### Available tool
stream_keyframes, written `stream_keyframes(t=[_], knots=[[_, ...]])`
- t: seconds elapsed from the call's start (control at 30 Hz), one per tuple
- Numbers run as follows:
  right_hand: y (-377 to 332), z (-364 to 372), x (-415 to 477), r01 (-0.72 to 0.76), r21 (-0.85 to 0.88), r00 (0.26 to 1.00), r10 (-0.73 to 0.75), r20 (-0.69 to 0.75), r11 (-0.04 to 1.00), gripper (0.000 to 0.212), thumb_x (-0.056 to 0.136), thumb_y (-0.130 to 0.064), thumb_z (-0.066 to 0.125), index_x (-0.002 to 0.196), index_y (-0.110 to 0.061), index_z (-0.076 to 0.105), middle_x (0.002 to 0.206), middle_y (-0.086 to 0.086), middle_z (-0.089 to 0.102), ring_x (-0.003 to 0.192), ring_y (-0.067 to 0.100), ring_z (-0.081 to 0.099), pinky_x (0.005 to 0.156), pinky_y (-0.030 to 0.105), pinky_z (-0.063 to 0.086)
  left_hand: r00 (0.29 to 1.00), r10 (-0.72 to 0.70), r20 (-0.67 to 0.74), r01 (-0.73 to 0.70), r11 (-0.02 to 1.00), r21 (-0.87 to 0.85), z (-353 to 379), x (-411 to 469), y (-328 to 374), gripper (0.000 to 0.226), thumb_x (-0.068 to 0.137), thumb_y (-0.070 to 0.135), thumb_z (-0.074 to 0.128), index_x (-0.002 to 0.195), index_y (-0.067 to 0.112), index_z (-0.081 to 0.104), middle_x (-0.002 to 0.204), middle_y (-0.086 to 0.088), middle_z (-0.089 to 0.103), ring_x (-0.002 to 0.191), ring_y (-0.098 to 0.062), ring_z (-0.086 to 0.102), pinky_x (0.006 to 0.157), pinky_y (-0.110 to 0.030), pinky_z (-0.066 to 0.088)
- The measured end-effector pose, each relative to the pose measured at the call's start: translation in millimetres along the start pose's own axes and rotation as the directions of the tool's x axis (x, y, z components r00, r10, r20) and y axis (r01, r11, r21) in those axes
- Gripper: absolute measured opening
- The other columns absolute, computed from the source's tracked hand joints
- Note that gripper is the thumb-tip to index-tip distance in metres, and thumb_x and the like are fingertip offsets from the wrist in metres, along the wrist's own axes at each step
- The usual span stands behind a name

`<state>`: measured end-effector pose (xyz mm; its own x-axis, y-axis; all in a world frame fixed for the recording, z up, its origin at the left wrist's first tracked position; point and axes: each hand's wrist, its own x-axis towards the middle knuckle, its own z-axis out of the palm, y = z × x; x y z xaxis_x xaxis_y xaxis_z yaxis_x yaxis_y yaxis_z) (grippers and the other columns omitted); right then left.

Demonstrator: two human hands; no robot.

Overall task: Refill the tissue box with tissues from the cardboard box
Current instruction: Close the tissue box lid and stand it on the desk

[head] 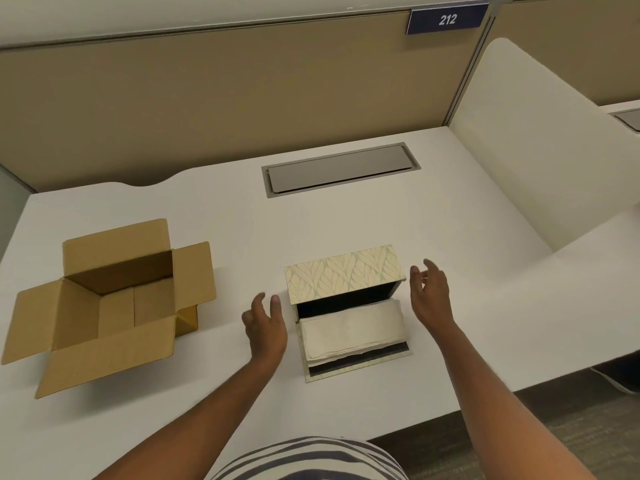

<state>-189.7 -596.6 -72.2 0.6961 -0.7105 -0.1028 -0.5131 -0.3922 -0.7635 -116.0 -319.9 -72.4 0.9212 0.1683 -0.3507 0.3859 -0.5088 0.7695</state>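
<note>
The tissue box (343, 274), covered in a pale leaf pattern, stands open in the middle of the white desk. A stack of white tissues (351, 329) lies in its open lower part, with a dark gap behind it. My left hand (266, 325) hovers just left of the box, fingers apart, holding nothing. On the box's right side, my right hand (429, 292) is raised with fingers spread and holds nothing. The brown cardboard box (104, 303) sits at the left with all flaps open; no tissues show inside it.
A grey cable hatch (341, 169) is set into the white desk (450, 237) behind the tissue box. A tan partition wall runs along the back with a sign reading 212 (447, 19). A white divider panel (540, 161) rises at the right. The desk's front edge is near my body.
</note>
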Motion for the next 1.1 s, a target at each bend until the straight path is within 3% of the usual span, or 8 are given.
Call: stream_keyframes(t=[0.13,0.23,0.4,0.57,0.67,0.87,0.97,1.1], knots=[[-28,-8,18,0.087,-0.014,0.992,-0.085,0.096,0.996,0.054,0.100,-0.038,0.041,0.147,-0.012,0.033,0.134,0.021,0.050,0.123,0.032,0.050,0.107,0.050,0.039,0.952,0.275,0.135,-0.284,0.958,0.053,-4,7,21,0.050,0.098,0.039,0.041,0.146,0.028,0.034,0.147,-0.010,0.036,0.132,-0.026,0.041,0.101,-0.031,0.037],[-41,-9,28,0.054,-0.050,0.979,-0.043,0.200,0.997,0.061,0.100,-0.042,0.040,0.149,-0.009,0.026,0.143,0.023,0.045,0.131,0.034,0.046,0.109,0.046,0.037,0.912,0.310,0.269,-0.343,0.935,0.088,0,8,33,0.050,0.100,0.038,0.038,0.148,0.030,0.028,0.153,-0.009,0.033,0.139,-0.025,0.034,0.111,-0.035,0.031],[-48,-7,25,-0.010,-0.017,0.961,0.015,0.277,1.000,0.065,0.099,-0.045,0.039,0.152,-0.014,0.018,0.150,0.020,0.039,0.136,0.032,0.041,0.108,0.040,0.034,0.943,0.226,0.243,-0.231,0.973,-0.008,3,6,42,0.047,0.102,0.029,0.035,0.148,0.018,0.032,0.151,-0.005,0.041,0.139,-0.023,0.038,0.112,-0.030,0.029],[-45,-7,20,0.067,-0.078,0.927,-0.033,0.373,0.995,0.065,0.098,-0.042,0.046,0.153,-0.023,0.017,0.153,0.013,0.038,0.137,0.030,0.040,0.107,0.036,0.035,0.960,0.129,0.250,-0.104,0.989,-0.108,1,13,43,0.055,0.095,0.018,0.056,0.146,0.019,0.036,0.145,-0.008,0.048,0.130,-0.023,0.048,0.106,-0.035,0.041],[-42,-9,20,0.126,-0.089,0.889,-0.073,0.453,0.988,0.072,0.095,-0.041,0.053,0.153,-0.026,0.013,0.157,0.009,0.030,0.142,0.030,0.032,0.112,0.039,0.031,0.941,0.139,0.309,-0.109,0.988,-0.112,1,12,43,0.066,0.092,0.024,0.061,0.149,0.024,0.028,0.150,-0.002,0.042,0.135,-0.023,0.043,0.108,-0.036,0.040],[-32,-24,17,0.174,-0.050,0.831,-0.120,0.543,0.983,0.103,0.081,-0.026,0.076,0.152,-0.037,0.002,0.160,0.002,0.019,0.144,0.026,0.024,0.113,0.041,0.027,0.934,0.168,0.315,-0.163,0.986,-0.042,-1,21,46,0.054,0.098,0.020,0.048,0.148,0.027,0.030,0.155,-0.001,0.034,0.142,-0.021,0.033,0.113,-0.034,0.029],[-20,-26,13,0.109,-0.061,0.857,-0.062,0.512,0.992,0.117,0.075,-0.020,0.082,0.152,-0.032,-0.007,0.162,0.008,0.015,0.144,0.030,0.026,0.115,0.048,0.029,0.913,0.146,0.381,-0.143,0.989,-0.036,-5,27,49,0.067,0.094,0.009,0.055,0.150,0.027,0.024,0.156,-0.002,0.032,0.142,-0.021,0.032,0.112,-0.033,0.030],[-3,-17,1,-0.141,-0.039,0.887,0.144,0.439,0.989,0.117,0.073,-0.019,0.083,0.153,-0.023,-0.003,0.150,0.019,0.035,0.132,0.034,0.044,0.107,0.044,0.039,0.897,0.100,0.431,-0.090,0.995,-0.045,-8,35,51,0.081,0.088,0.004,0.064,0.152,0.026,0.019,0.151,-0.008,0.038,0.137,-0.021,0.038,0.106,-0.034,0.039]])
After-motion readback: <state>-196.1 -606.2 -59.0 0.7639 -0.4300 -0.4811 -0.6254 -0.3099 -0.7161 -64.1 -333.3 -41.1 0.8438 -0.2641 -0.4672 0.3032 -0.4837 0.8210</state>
